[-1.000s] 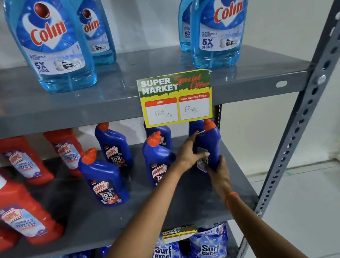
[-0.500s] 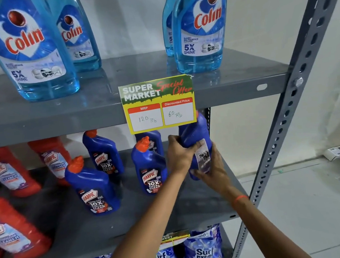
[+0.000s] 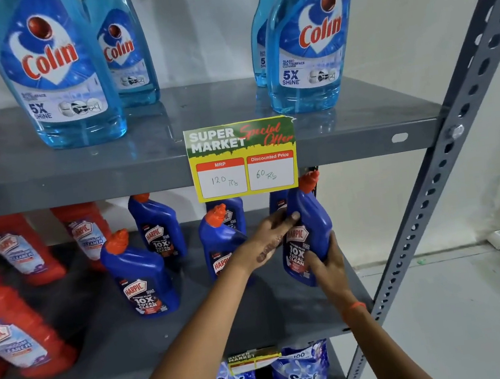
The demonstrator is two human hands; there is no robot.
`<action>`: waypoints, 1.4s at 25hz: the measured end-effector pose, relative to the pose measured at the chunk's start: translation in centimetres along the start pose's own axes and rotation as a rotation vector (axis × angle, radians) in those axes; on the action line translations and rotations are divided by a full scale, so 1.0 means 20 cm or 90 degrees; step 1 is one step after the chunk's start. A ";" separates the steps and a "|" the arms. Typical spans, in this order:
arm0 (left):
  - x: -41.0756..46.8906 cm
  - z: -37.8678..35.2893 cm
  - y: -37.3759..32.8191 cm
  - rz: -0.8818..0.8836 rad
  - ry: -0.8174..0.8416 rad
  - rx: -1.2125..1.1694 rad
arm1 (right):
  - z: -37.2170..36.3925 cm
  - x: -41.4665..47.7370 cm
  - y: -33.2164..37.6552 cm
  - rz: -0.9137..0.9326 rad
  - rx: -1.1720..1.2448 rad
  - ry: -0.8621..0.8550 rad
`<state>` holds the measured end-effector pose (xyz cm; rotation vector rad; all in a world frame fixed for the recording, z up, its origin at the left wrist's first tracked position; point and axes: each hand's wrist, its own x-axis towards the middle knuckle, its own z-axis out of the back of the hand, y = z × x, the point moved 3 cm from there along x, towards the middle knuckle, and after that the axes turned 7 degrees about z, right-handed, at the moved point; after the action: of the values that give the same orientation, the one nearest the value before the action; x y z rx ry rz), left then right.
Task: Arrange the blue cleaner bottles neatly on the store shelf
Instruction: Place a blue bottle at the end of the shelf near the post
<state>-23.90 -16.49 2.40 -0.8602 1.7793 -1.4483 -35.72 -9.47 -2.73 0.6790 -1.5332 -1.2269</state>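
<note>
A dark blue Harpic bottle [image 3: 308, 229] with an orange cap is held in both hands at the right end of the middle shelf [image 3: 196, 329] of a grey metal store rack. The left hand [image 3: 274, 233] is wrapped around the bottle's left side at shoulder height, thumb laid across the front above the label, while the right hand [image 3: 326, 266] is closed on the lower right of the body, fingers pressed against the label. The bottle is tilted, its cap leaning to the right just under the upper shelf [image 3: 359, 120]; whether its base touches the shelf cannot be told, since the right hand covers it.

Four more blue Harpic bottles are seen to the left on the same shelf: one [image 3: 140, 273] near the front, one [image 3: 158, 228] behind it, one [image 3: 220, 239] partly hidden by the left forearm, and one [image 3: 229, 213] further back below the yellow price card [image 3: 242, 159]. A further blue bottle [image 3: 278, 203] is glimpsed behind the held one. Red Harpic bottles [image 3: 15, 247] are grouped at the left. Pale blue Colin bottles [image 3: 54, 71] are stood on the upper shelf, and Surf excel packs [image 3: 301, 373] are stacked below. An orange band [image 3: 354, 306] is worn on the right wrist.
</note>
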 end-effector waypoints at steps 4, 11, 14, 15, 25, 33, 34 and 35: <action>0.05 0.03 0.06 -0.035 -0.116 -0.031 | 0.01 0.06 0.00 -0.002 0.001 0.033; 0.06 0.03 0.15 -0.145 -0.246 -0.009 | 0.00 0.16 0.01 -0.040 -0.069 0.049; 0.08 0.03 0.18 -0.143 -0.257 0.004 | 0.01 0.17 0.01 -0.045 -0.067 0.060; 0.08 0.03 0.19 -0.141 -0.262 0.005 | 0.01 0.18 0.01 -0.044 -0.067 0.061; 0.06 0.02 0.24 -0.183 -0.288 0.028 | 0.01 0.18 -0.03 -0.056 -0.067 0.057; -0.01 0.04 0.39 -0.096 -0.247 0.112 | 0.00 0.15 -0.16 -0.114 -0.185 0.095; -0.03 0.05 0.43 -0.075 -0.246 0.130 | 0.00 0.13 -0.17 -0.143 -0.207 0.114; -0.05 0.04 0.46 -0.066 -0.250 0.145 | 0.01 0.11 -0.19 -0.157 -0.223 0.126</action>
<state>-23.31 -14.65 -6.73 -1.0440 1.2712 -1.3987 -37.20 -12.57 -5.37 0.7441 -1.0584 -1.5191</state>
